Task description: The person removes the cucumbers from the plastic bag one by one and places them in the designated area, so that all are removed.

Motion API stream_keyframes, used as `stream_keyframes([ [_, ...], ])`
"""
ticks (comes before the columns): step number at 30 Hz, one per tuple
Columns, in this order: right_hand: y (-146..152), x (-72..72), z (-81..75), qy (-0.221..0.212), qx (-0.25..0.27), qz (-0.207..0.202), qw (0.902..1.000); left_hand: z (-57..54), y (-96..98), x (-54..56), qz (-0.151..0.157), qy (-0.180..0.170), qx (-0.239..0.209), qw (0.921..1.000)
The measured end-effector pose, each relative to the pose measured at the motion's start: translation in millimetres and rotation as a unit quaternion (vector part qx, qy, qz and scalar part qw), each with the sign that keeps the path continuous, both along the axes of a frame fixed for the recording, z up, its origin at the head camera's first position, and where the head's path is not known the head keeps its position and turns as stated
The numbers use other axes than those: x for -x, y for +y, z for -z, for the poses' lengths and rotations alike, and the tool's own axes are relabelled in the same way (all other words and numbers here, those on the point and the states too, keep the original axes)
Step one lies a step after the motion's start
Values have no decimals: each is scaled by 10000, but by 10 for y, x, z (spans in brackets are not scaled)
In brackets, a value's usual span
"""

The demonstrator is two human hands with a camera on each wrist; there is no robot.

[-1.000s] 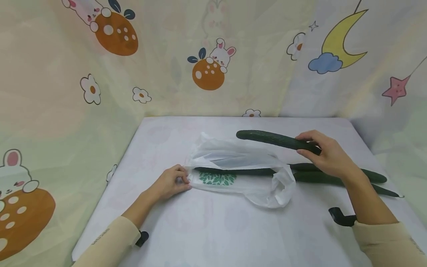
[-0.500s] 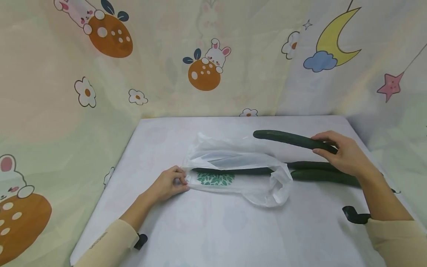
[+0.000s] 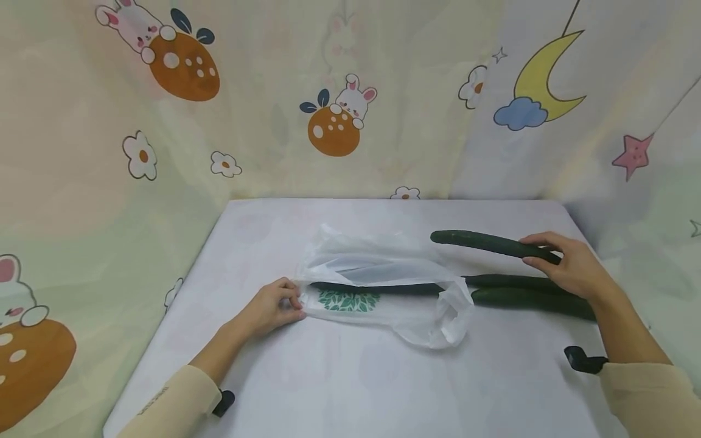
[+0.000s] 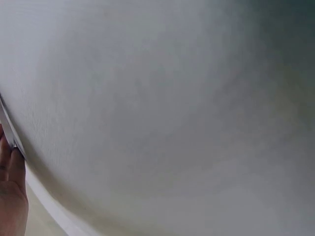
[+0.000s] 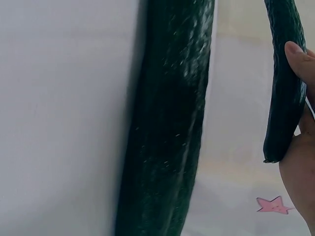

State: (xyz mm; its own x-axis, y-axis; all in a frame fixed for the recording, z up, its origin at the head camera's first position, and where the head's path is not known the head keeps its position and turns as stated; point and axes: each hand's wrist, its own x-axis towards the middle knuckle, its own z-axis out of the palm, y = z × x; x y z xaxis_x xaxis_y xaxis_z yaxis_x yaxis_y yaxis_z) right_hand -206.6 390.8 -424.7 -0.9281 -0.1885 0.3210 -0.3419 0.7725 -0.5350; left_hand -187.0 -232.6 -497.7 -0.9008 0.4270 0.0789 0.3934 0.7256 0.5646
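Observation:
A white plastic bag (image 3: 350, 316) with a green leaf print lies flat in the head view, a dark green cucumber (image 3: 394, 289) showing through its opening. My left hand (image 3: 274, 307) pinches the bag's closed left end between thumb and curled fingers. To the right, above the table, my right hand (image 3: 580, 267) grips one end of a cucumber (image 3: 487, 242), whose other end points left over the bag's far right side. Two more cucumbers lie side by side under the right forearm: the farther one (image 3: 509, 281) and the nearer one (image 3: 537, 301), both partly hidden. The held cucumber (image 5: 285, 98) also appears in the right wrist view.
Everything lies on a white table (image 3: 350, 389). Behind and beside it hangs a printed cloth (image 3: 416, 121) with rabbits, flowers and a moon. A black bracket (image 3: 583, 360) sticks out at the right wrist, another black piece (image 3: 224, 403) at the left cuff.
My right hand has carried the cucumber rightward, away from above the bag, slowing toward now. My left hand stays at the bag's left end. The head view has shifted slightly.

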Motion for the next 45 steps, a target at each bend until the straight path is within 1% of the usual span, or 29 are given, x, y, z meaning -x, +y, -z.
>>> stream_keyframes([
  [4,145,36,121,-268,-240,130,9993,16,-14,-29,47,-20,71,10000],
  [6,208,65,160,-346,-332,83,9988,9,-17,-31,87,32,109,9999],
  [10,279,146,184,-580,-464,-96,9972,-23,-15,-17,106,160,128,9997],
  [15,341,213,206,-1006,-604,-236,9928,-43,-21,2,105,122,142,9998],
  [19,404,272,244,-1087,-672,-346,9912,-44,-38,14,69,153,117,9998],
  [22,487,322,287,-904,-598,-631,9921,-37,-37,14,44,93,72,9999],
  [25,594,330,317,-932,-567,-875,9902,-21,-19,-1,59,12,32,10000],
  [29,657,329,273,-1227,-786,-1042,9838,-27,-15,-9,14,-7,77,10000],
  [33,627,345,222,-1324,-1027,-1225,9782,-38,-38,2,-52,-3,89,9999],
  [37,614,340,226,-1563,-1193,-1155,9737,-26,-41,3,4,-53,54,10000],
  [41,592,328,216,-1578,-1196,-1102,9740,-9,-40,6,42,10,35,10000],
  [45,488,324,160,-1388,-1228,-1052,9770,-1,-33,5,-30,57,31,10000],
])
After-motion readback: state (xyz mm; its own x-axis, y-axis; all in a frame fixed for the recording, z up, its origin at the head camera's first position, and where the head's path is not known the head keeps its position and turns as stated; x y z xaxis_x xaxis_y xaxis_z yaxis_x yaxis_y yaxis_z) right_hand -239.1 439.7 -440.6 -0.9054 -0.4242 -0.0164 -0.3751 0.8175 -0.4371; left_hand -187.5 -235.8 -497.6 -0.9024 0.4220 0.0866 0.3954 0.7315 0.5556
